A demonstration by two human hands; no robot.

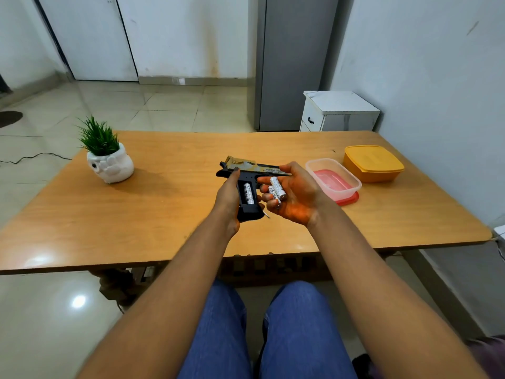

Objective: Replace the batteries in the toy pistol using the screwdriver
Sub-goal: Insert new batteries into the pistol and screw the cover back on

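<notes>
The toy pistol (252, 168) is black with a gold-patterned slide and is held above the middle of the wooden table (169, 214). My left hand (228, 195) grips its handle from the left. The grip's battery bay is open, and one silver battery (248, 193) lies inside it. My right hand (293, 195) is palm up just right of the grip, with two silver batteries (276, 190) resting on its fingers. A thin metal tip (266, 214), possibly the screwdriver, pokes out below the pistol's grip; the rest is hidden.
A clear plastic box (334, 178) stands on its red lid right of my hands. Behind it is a closed yellow box (373, 163). At the table's left stands a white pot with a green plant (108, 160). A white cabinet (338, 112) is beyond the table.
</notes>
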